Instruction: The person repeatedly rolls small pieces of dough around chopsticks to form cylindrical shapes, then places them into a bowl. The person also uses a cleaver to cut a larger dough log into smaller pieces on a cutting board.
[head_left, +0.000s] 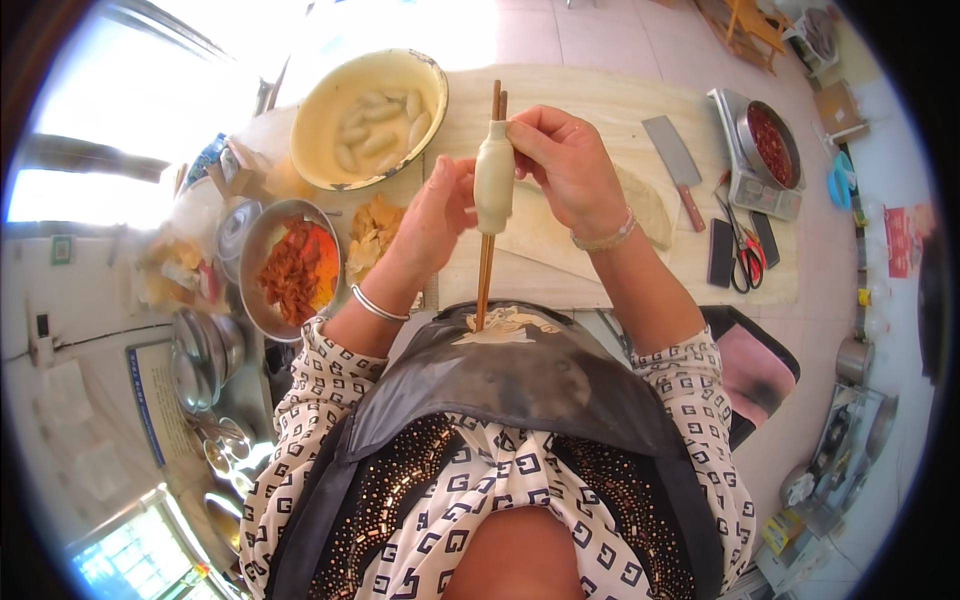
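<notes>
Wooden chopsticks (487, 274) stand nearly upright in front of my chest, their lower tips by the dark apron. A pale, smooth, tube-shaped piece (495, 180), which looks like dough, surrounds their upper part. My right hand (574, 169) pinches the top end of this piece between thumb and fingers. At its left side, my left hand (439, 214) is raised with the fingers apart; whether the fingertips behind touch it I cannot tell. A long pale slab, perhaps dough (547, 232), lies on the board beyond my right wrist, partly hidden by it.
A yellow enamel basin (307, 150) holds several pale oval pieces in liquid. Left are a metal bowl (251, 300) of reddish food and brown flat pieces (375, 225). Right lie a cleaver (671, 150), scissors (745, 259) and a scale (750, 193) bearing a pan (789, 142) of dark red food.
</notes>
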